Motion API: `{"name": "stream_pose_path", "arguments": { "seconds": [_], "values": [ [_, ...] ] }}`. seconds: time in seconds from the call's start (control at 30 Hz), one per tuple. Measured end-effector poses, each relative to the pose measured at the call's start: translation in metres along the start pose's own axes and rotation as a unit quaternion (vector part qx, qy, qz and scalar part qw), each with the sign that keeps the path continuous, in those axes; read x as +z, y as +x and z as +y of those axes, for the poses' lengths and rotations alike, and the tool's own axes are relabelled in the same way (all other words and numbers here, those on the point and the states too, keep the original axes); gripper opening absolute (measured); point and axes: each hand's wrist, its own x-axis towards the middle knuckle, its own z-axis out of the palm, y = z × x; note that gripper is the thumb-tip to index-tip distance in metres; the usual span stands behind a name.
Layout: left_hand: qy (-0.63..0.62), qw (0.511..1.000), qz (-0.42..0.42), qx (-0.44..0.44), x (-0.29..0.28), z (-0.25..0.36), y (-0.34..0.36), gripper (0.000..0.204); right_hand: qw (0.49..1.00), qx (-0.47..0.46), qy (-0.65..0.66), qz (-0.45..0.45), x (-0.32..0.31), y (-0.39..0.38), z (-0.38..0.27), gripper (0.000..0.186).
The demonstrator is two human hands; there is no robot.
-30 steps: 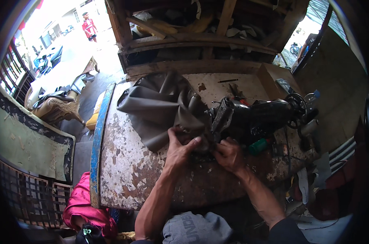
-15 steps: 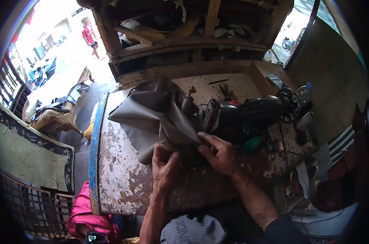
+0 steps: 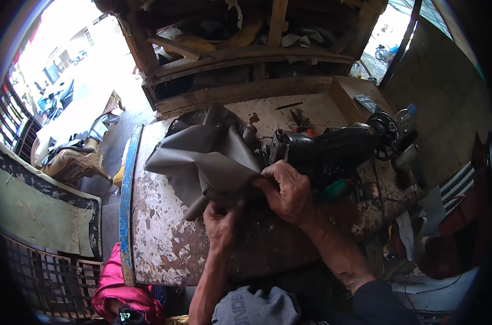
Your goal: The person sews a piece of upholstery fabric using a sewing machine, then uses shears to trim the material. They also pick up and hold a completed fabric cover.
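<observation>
A crumpled sheet of grey-brown leather-like fabric (image 3: 205, 162) is bunched on the worn tabletop (image 3: 159, 238), left of a black sewing machine (image 3: 332, 149). My left hand (image 3: 221, 223) grips the fabric's near edge, its fingertips partly hidden in the folds. Higher and to the right, my right hand (image 3: 287, 190) pinches the same fabric by its right corner, close in front of the machine's needle end. The needle and presser foot cannot be made out behind my hand and the dark shadow.
A green object (image 3: 336, 189) lies beside the machine base. Behind stands a wooden frame (image 3: 246, 57) stuffed with scraps. A clear bottle (image 3: 405, 119) is near the handwheel (image 3: 384, 135). At lower left, someone in pink clothing (image 3: 118, 276) is beside the table.
My right hand has risen slightly and turned over, pulling the fabric's right corner up. My left hand has shifted a little lower with the near edge. The distant person in red has mostly left view.
</observation>
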Motion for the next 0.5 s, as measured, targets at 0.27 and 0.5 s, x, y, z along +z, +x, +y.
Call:
{"name": "stream_pose_path", "arguments": {
  "seconds": [0.27,0.5],
  "values": [
    [-0.199,0.957,-0.080,-0.195,0.006,0.004,0.007,0.049,0.998,-0.003,0.003,-0.065,0.001,0.001,-0.001,0.018],
    [0.159,0.975,-0.112,-0.108,0.008,0.013,0.009,0.058,0.993,-0.025,-0.013,-0.113,0.005,0.004,-0.004,0.018]
  ]
}}
